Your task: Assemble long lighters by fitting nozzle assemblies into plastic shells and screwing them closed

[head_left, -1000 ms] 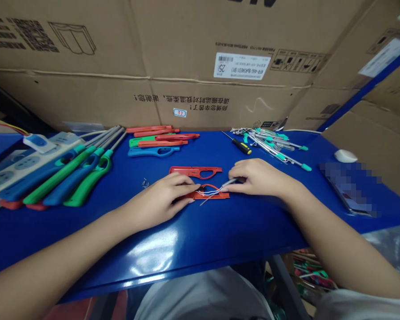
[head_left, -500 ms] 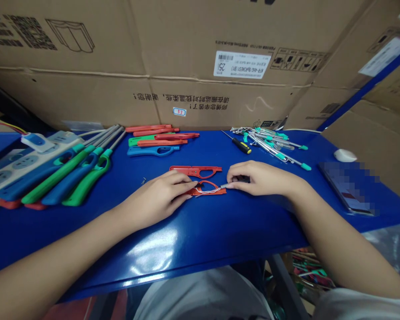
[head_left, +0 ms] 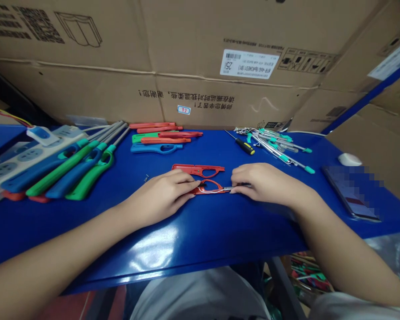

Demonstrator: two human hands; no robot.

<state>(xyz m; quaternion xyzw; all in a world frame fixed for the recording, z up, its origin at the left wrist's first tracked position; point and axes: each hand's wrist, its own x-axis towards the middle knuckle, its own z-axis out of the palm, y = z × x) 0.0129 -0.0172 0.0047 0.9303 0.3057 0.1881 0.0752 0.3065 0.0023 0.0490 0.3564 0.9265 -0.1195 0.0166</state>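
My left hand (head_left: 165, 195) lies curled over the left end of a red plastic handle shell (head_left: 209, 187) on the blue table (head_left: 200, 231), pressing it down. White wires run inside the shell. My right hand (head_left: 263, 180) is closed on a thin metal tube (head_left: 235, 188), whose tip meets the shell's right end. A second red shell half (head_left: 198, 169) lies just beyond, untouched.
Assembled long lighters (head_left: 70, 166) in green and blue lie at the left by a power strip (head_left: 20, 158). Coloured shell halves (head_left: 160, 138) sit at the back centre. A screwdriver (head_left: 242, 144) and metal tubes with teal ends (head_left: 276, 144) lie back right. A phone (head_left: 351, 191) and cardboard boxes (head_left: 186, 62) border the table.
The metal tube, angled down-left over the shell a second ago, now lies level with its tip at the shell's right end. Both hands stayed in place.
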